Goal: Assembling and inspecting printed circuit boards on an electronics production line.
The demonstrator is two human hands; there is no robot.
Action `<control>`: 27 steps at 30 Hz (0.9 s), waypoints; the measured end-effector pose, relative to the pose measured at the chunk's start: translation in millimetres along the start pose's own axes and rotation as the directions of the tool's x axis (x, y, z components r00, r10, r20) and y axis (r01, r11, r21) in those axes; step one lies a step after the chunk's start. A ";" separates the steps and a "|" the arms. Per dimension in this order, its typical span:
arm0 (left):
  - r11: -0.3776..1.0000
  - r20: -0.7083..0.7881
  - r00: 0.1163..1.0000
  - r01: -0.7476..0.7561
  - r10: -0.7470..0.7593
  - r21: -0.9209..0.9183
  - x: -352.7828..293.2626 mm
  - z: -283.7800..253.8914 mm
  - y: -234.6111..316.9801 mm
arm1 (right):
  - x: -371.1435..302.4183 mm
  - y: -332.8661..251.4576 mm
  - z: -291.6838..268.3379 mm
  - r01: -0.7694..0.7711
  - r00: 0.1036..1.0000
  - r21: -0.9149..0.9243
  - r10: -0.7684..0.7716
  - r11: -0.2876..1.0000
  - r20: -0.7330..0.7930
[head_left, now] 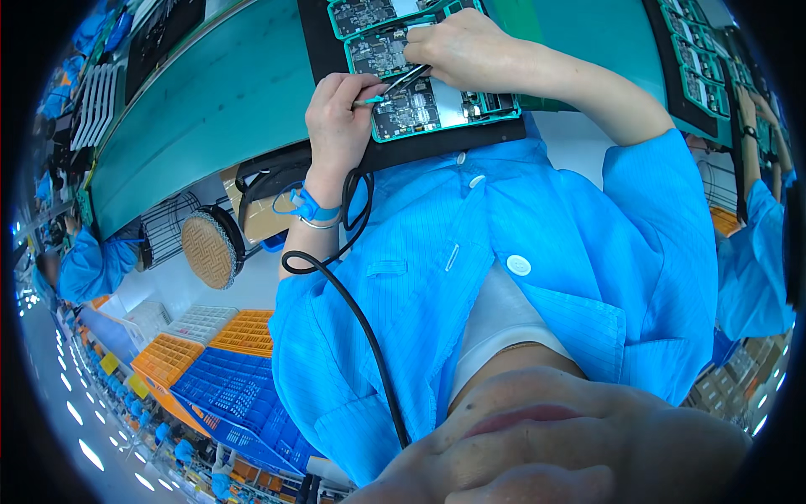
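Observation:
A circuit board [417,107] lies in a teal tray on a black mat, below both hands. My left hand [338,113] is closed at the board's left edge, pinching a thin teal-tipped stick [368,102]. A blue wrist strap [311,204] is around that wrist. My right hand [460,52] is over the upper part of the board, closed on slim dark tweezers [410,79] that slant down toward the stick's tip. Whether the two tips touch, I cannot tell. A second board [376,54] in a teal frame lies just beyond, partly covered by my right hand.
The green bench [210,118] stretches to the left. More boards [701,63] stand in trays at the right, near a co-worker's hands [760,109]. A black cord [357,311] hangs by my left arm. A round woven stool [210,248] and stacked crates [239,386] are at the left.

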State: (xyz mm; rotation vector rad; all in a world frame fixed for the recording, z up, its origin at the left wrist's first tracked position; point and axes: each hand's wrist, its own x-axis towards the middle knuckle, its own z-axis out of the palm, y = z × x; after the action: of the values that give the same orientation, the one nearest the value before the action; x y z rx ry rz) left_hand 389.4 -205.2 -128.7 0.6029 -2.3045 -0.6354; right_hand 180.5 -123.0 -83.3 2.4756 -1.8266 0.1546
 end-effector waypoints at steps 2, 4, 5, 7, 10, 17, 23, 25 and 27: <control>1.000 0.005 1.000 0.001 -0.002 0.028 -0.4 -0.4 1.9 | -4.9 1.8 1.7 0.018 0.999 0.000 -0.018 1.000 -0.042; 1.000 0.018 1.000 0.012 -0.012 0.022 -0.3 -0.9 1.9 | -8.7 0.6 -8.4 0.092 0.944 -0.156 -0.136 0.984 -0.301; 1.000 0.033 0.999 0.020 -0.021 0.015 0.0 -1.3 1.9 | -5.9 7.9 -17.0 0.035 0.983 0.091 -0.018 0.995 -0.181; 1.000 0.074 0.997 0.026 -0.027 0.017 3.4 -5.4 6.0 | -4.9 23.3 -21.7 -0.043 0.983 0.413 0.113 0.910 -0.145; 0.999 0.117 0.993 -0.004 0.000 0.039 5.1 -10.2 9.6 | -15.3 36.6 -35.4 0.007 0.954 0.561 0.162 0.828 -0.252; 0.973 0.110 0.970 -0.224 0.217 0.060 13.4 0.6 9.4 | -38.4 36.8 -47.0 -0.159 0.912 0.791 0.395 0.591 -0.112; 0.935 0.118 0.937 -0.342 0.330 0.095 20.4 9.0 10.0 | -49.1 33.6 -44.8 -0.158 0.889 0.842 0.446 0.516 -0.107; 0.936 0.141 0.935 -0.339 0.325 0.097 23.3 7.5 13.5 | -53.3 36.1 -39.1 -0.144 0.884 0.849 0.452 0.508 -0.121; 0.937 0.163 0.935 -0.333 0.314 0.103 23.8 7.2 14.4 | -55.1 36.1 -36.2 -0.128 0.882 0.857 0.453 0.500 -0.133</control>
State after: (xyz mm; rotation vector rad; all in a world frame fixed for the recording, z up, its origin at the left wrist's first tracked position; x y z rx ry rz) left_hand 364.8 -205.6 -113.8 0.2273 -2.5198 -0.3844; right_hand 128.3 -77.5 -54.2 2.2207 -2.3174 1.7637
